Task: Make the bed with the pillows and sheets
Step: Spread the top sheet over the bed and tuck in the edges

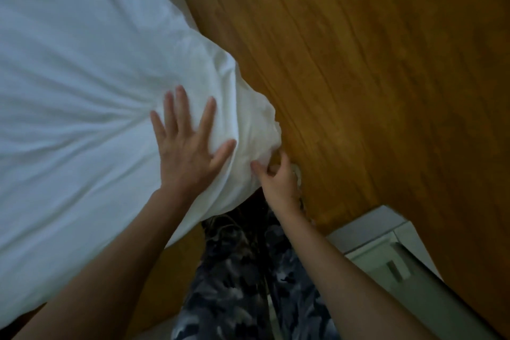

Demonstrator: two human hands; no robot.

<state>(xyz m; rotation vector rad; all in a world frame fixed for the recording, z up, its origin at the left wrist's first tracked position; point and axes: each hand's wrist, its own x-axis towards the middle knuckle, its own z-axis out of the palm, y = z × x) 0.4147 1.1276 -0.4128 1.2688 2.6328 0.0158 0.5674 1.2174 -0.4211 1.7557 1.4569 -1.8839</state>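
No brand, label or writing can be read anywhere in the head view. Nearest the camera, two bare forearms reach forward over a pair of dark patterned trousers (pixel 234 284) (the print is a blotchy grey on black), which stand just below the corner of the bed.

The white sheet (pixel 82 77) covers the mattress and fills the left half of the view. It is plain white, without print or stripe, and it is not smooth: long creases fan out leftward across it from the corner, where the cloth is gathered into a bunched, rumpled lump that hangs over the edge.

The left hand (pixel 187 143) lies flat on the sheet just left of that corner, palm down, fingers straight and spread, thumb stretched toward the bunched cloth; it presses the fabric and grasps nothing. The right hand (pixel 276 176) is at the corner itself, just right of the left hand, its thumb and fingers curled and pinching the bunched edge of the sheet where it drops off the mattress. How much cloth lies inside that pinch cannot be told, since the fingertips are partly hidden by the fabric.

Right of the corner, a pale grey-white cabinet (pixel 386 251) stands on the floor. Beyond the corner, a brown wooden surface (pixel 358 63) with a streaked grain fills the upper right.
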